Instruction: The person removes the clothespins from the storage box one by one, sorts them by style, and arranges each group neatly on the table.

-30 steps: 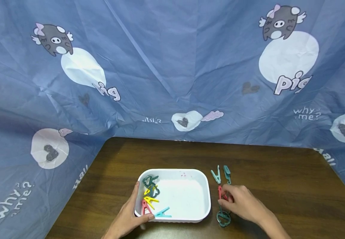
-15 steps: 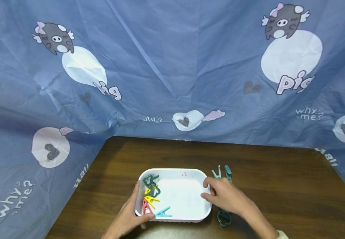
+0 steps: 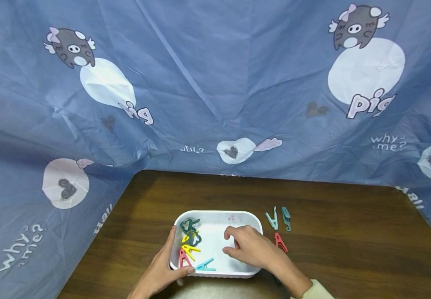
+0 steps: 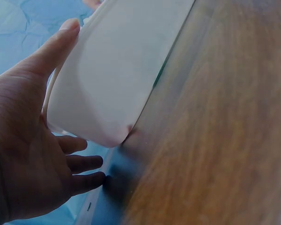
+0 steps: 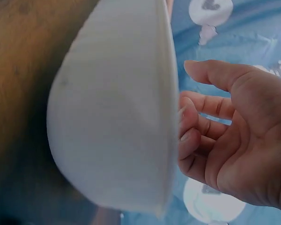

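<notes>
A white plastic basin [image 3: 215, 214] stands on the table, with colored clothespins along its left side. Dark green cloud-shaped clips [image 3: 194, 238], yellow clothespins [image 3: 190, 251], a red clothespin [image 3: 183, 257] and a light blue clothespin [image 3: 205, 265] lie inside. My left hand [image 3: 159, 268] grips the basin's left front corner, thumb over the rim. Over the basin's right half hovers my right hand [image 3: 250, 247], fingers loosely bent, thumb apart. Nothing shows between thumb and index finger in the right wrist view, where the basin wall hides some fingertips.
Right of the basin lie a pale green clothespin [image 3: 272, 220], a teal clip [image 3: 286, 218] and a red clothespin [image 3: 280, 242]. A dark clip [image 3: 277, 280] is mostly hidden by the right forearm. A blue printed cloth [image 3: 208, 83] hangs behind the brown table [image 3: 331, 216].
My right hand has left the red clothespin on the table and moved left, across the basin's rim to above its inside. My left hand keeps its hold on the basin.
</notes>
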Demonstrator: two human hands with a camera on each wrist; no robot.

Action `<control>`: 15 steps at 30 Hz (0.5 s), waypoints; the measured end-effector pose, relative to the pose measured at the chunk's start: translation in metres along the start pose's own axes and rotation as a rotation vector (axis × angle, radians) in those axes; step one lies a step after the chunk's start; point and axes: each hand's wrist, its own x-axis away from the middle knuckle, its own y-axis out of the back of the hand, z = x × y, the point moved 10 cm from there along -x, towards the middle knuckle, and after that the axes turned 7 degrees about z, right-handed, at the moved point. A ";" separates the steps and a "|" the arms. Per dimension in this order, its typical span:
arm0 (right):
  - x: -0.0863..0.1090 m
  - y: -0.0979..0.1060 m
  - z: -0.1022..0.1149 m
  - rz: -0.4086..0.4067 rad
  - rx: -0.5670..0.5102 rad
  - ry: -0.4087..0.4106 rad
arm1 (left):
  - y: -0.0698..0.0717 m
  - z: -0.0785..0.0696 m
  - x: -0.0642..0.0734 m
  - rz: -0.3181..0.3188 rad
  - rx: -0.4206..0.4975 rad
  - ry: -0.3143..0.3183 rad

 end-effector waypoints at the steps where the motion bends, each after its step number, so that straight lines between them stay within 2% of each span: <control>1: -0.002 -0.003 0.002 0.004 0.006 0.006 | 0.000 0.000 0.000 0.000 0.002 0.000; 15: -0.023 -0.032 0.017 0.003 0.035 0.064 | -0.002 0.005 0.000 0.000 0.022 -0.003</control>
